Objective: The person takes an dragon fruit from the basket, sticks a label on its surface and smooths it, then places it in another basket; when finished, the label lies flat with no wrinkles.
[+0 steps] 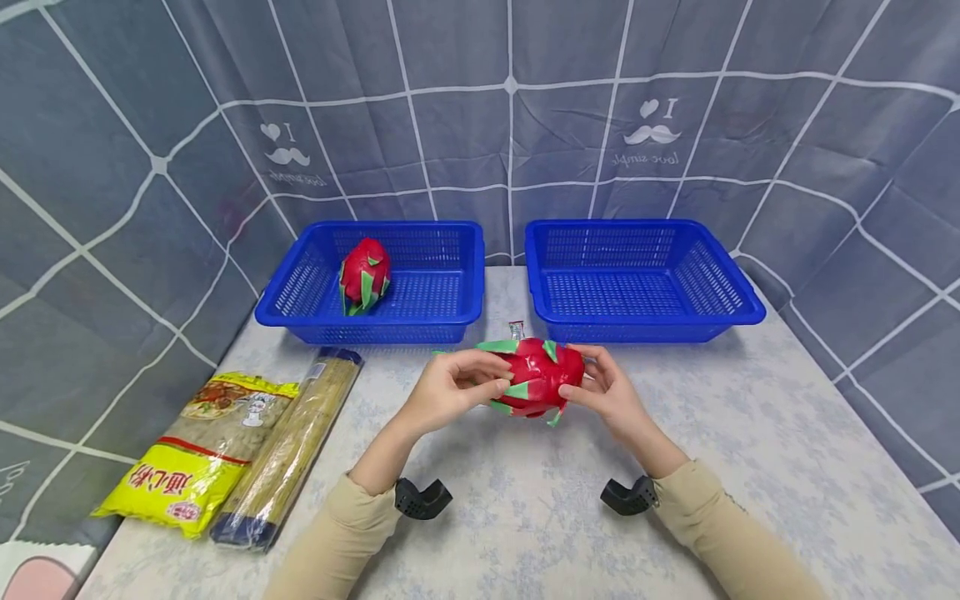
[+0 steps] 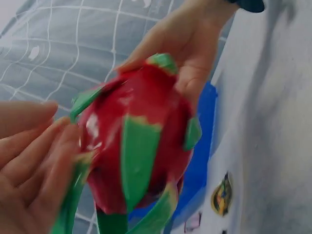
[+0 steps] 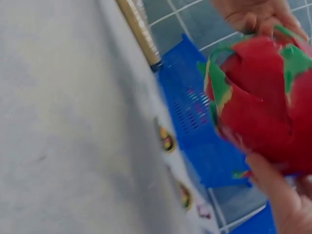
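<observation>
A red dragon fruit [image 1: 536,375] with green leaf tips is held above the table between two hands. My right hand [image 1: 611,396] grips its right end, thumb in front and fingers behind. At the leafy left end, my left hand [image 1: 457,387] holds the fruit with thumb and curled fingers. The left wrist view shows the dragon fruit [image 2: 139,141] close up, with the left hand [image 2: 34,165] at its side. In the right wrist view the right hand [image 3: 278,190] lies against the fruit's lower side. Another dragon fruit [image 1: 365,273] sits in the left blue basket [image 1: 375,332].
A second blue basket [image 1: 637,331] stands at the back right. On the table's left lie a yellow bag of pasta [image 1: 202,450] and a long pack of dried noodles [image 1: 292,450]. A small wrapper [image 1: 517,329] lies behind the held fruit. A grey curtain [image 1: 465,133] surrounds the table.
</observation>
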The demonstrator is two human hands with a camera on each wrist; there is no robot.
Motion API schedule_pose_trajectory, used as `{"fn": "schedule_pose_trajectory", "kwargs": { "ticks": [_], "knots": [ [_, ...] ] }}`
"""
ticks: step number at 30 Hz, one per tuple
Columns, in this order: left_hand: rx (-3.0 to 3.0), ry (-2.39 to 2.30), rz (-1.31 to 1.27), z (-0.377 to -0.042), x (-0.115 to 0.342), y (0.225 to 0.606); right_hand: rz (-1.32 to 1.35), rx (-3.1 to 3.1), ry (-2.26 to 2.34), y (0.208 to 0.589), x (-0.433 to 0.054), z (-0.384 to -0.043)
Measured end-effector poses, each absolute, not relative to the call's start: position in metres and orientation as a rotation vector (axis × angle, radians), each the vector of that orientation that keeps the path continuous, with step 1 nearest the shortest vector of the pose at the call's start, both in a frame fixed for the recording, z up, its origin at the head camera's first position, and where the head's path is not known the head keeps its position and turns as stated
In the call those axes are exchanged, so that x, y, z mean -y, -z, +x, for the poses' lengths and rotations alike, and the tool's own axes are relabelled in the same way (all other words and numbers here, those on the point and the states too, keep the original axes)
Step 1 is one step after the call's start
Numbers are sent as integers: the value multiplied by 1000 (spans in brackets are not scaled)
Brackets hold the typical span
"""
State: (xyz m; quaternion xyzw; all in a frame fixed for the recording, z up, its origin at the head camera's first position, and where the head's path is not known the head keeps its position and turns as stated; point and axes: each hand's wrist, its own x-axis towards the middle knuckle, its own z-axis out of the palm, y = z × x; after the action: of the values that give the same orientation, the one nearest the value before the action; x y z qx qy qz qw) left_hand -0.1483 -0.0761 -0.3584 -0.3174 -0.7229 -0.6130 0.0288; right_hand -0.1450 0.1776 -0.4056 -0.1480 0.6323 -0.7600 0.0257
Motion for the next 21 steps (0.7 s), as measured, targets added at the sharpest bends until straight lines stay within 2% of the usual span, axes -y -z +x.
{"fn": "schedule_pose_trajectory", "kwargs": {
  "ticks": [4,8,13,21],
  "knots": [
    [2161,1553,-854,-151,83,365,-673,-1923,2343,420,-178,-144],
    [2364,1371,-812,-157,92,371,-854,-1929,2279,427,-179,-144],
    [2761,1409,-867,-160,102,377,-1029,-1950,2170,433,-178,-145],
    [2807,1495,-1122,-166,101,390,-1200,-2146,1914,436,-180,-147]
  ]
}}
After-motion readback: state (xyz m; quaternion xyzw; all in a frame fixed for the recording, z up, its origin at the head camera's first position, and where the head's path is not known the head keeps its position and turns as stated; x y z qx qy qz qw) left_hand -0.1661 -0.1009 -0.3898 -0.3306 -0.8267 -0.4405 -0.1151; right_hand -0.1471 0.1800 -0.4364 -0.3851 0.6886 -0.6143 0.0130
